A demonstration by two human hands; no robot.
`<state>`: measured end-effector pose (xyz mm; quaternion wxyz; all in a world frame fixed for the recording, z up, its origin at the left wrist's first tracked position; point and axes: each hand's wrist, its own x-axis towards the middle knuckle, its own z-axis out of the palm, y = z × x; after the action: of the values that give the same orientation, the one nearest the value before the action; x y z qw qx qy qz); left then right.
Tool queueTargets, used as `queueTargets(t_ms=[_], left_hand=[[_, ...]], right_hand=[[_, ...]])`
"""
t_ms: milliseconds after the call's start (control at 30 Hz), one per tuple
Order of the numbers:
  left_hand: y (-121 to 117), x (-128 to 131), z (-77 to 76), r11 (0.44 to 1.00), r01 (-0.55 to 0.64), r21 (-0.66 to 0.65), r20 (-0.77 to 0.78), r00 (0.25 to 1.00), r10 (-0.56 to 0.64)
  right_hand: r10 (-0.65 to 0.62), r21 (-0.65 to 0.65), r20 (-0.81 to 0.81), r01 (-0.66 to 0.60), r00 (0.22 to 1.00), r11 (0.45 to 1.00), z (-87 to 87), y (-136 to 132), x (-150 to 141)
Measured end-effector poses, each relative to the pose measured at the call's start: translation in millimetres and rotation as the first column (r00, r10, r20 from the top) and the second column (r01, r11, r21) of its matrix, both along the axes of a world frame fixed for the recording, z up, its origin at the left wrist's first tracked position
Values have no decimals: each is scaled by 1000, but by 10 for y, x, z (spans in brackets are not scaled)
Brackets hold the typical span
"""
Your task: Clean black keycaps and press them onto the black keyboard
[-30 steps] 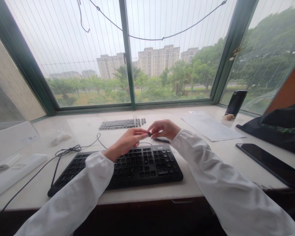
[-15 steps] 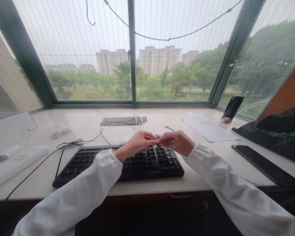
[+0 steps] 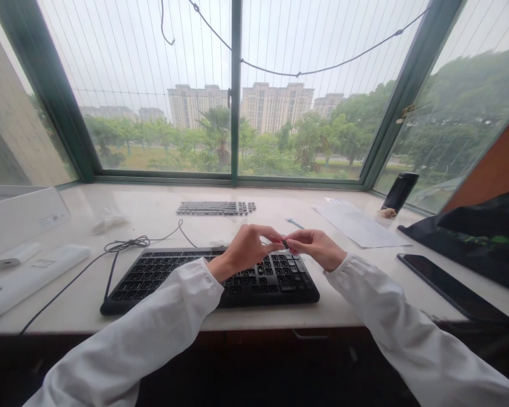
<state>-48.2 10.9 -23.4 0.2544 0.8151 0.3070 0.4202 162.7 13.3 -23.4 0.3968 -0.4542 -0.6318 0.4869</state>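
Gently now: the fingers of your left hand and right hand pinch a small black key near the far edge of the keyboard; use light, even pressure.

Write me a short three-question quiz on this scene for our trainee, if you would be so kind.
1. True or false: the loose keys lie between the keyboard and the window.
2. What is where the left hand and right hand meet? (a) paper (b) cable (c) small black piece
3. Fill in: the phone lies to the ____ of the keyboard.
Key: 1. True; 2. c; 3. right.
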Motion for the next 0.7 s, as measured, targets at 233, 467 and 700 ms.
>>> queueTargets(t_ms=[233, 467, 700], left_hand=[[-51, 16, 16, 999, 14, 37, -32, 999, -13], [-6, -9, 19, 996, 81, 31, -134, 988, -76], [65, -41, -29, 994, 75, 74, -160, 985, -62]], right_hand=[[51, 96, 80, -59, 995, 994, 6, -134, 31], [74, 201, 410, -170, 909, 965, -108, -209, 207], [79, 197, 588, -238, 805, 951, -118, -246, 146]])
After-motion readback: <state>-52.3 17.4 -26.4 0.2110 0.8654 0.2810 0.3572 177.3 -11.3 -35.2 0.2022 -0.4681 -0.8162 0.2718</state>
